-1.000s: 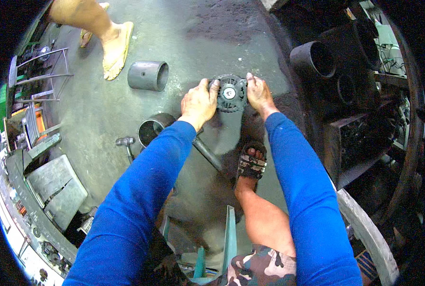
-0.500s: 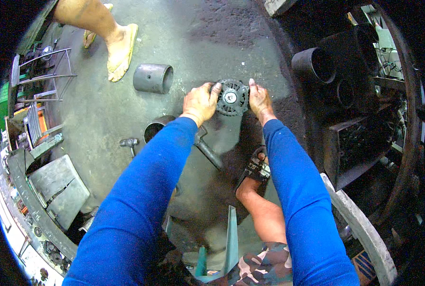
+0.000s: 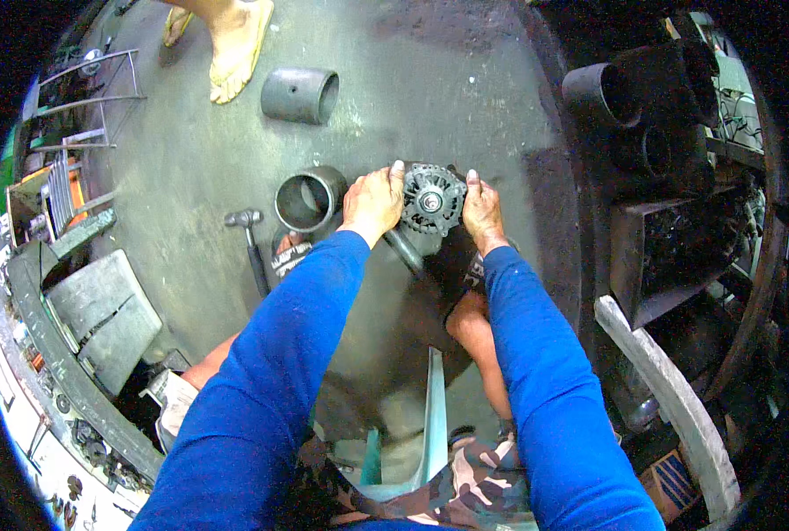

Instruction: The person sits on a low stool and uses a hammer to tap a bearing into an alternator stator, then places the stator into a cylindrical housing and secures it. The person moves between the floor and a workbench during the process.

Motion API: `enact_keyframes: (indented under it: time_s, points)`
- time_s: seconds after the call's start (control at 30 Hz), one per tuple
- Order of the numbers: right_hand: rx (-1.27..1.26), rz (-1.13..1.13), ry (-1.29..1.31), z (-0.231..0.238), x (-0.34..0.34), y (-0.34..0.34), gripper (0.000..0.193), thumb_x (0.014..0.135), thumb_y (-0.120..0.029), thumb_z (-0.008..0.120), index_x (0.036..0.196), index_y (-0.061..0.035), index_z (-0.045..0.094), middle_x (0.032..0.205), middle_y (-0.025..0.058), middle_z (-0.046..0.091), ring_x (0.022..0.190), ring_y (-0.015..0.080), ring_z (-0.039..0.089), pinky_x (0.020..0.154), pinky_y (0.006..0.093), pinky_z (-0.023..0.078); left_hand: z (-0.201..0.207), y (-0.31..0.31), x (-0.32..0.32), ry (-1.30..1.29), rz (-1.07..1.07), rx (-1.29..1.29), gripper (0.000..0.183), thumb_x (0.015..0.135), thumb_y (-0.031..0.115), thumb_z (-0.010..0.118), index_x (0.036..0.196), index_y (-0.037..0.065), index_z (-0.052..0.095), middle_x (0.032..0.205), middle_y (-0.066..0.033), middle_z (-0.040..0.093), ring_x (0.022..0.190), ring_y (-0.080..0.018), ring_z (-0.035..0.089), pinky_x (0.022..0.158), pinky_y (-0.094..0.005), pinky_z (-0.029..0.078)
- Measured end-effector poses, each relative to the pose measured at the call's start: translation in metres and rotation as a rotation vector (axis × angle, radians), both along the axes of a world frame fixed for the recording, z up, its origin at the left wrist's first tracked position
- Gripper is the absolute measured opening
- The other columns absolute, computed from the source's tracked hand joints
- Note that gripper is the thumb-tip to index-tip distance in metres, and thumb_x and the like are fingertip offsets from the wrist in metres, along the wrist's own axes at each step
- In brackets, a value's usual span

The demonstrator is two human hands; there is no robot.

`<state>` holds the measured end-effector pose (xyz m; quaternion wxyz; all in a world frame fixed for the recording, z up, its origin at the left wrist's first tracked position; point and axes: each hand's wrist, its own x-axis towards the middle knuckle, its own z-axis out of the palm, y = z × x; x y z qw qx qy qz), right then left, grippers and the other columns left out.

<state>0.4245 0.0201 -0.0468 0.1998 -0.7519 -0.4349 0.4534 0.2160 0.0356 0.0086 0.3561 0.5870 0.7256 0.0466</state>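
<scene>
Between my two hands is a dark, round alternator (image 3: 432, 202), its slotted end and central shaft nut facing up. My left hand (image 3: 373, 203) grips its left side with the thumb along the edge. On the opposite side my right hand (image 3: 484, 212) holds it, thumb raised. Beneath them, a thick dark bar or handle (image 3: 405, 254) is partly hidden by the left hand and alternator. Just left of that hand stands an open metal cylinder (image 3: 334, 184). A hammer (image 3: 251, 232) lies farther left, and another metal cylinder (image 3: 293, 96) rests on its side beyond.
A person's sandalled foot (image 3: 240, 62) is at the upper left. Dark cylinders (image 3: 589, 93) and a metal box (image 3: 624, 257) line the right. A metal frame (image 3: 103, 99) and a grey panel (image 3: 107, 310) stand at left. My feet flank the work spot.
My view has shifted, so the floor items sit higher in the picture. Both hands have drawn the alternator nearer to me, still gripping it. The hammer and near cylinder are less covered by my left arm.
</scene>
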Motion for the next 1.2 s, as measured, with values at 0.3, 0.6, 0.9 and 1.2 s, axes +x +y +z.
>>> enact_keyframes:
  time_s: [0.3,0.6,0.9,1.2]
  points:
    - [0.010,-0.095,-0.049,0.008,-0.005,-0.021,0.066,0.104,-0.055,0.047,0.104,0.0058,0.072,0.102,0.0302,0.072,0.099,0.0489,0.067,0.091,0.0486,0.051,-0.002,-0.024,0.001,0.018,-0.022,-0.028,0.058,0.109,0.047,0.036,0.101,0.005,0.074,0.096,-0.0256,0.073,0.095,-0.0489,0.069,0.088,-0.0586,0.053]
    - [0.008,-0.061,-0.086,0.014,-0.004,-0.016,0.065,0.105,-0.054,0.046,0.109,0.0046,0.073,0.108,0.0304,0.072,0.107,0.0485,0.067,0.095,0.0478,0.051,-0.006,-0.028,0.002,-0.038,0.053,-0.008,0.056,0.109,0.047,0.037,0.101,0.005,0.074,0.096,-0.0274,0.073,0.096,-0.0504,0.068,0.087,-0.0596,0.052]
    - [0.044,-0.009,-0.135,0.011,-0.002,-0.015,0.065,0.105,-0.054,0.046,0.111,0.0057,0.072,0.109,0.0305,0.072,0.108,0.0472,0.067,0.096,0.0474,0.051,-0.014,-0.028,0.002,-0.046,0.062,0.004,0.052,0.108,0.045,0.039,0.102,0.006,0.073,0.098,-0.0273,0.072,0.096,-0.0506,0.067,0.087,-0.0602,0.052]
    - [0.083,-0.067,-0.058,0.005,-0.003,-0.017,0.063,0.104,-0.051,0.047,0.105,0.0066,0.073,0.104,0.0310,0.072,0.103,0.0470,0.068,0.091,0.0470,0.051,-0.016,-0.026,0.001,-0.064,0.062,-0.024,0.051,0.107,0.046,0.040,0.105,0.008,0.074,0.100,-0.0271,0.073,0.097,-0.0501,0.068,0.087,-0.0595,0.053]
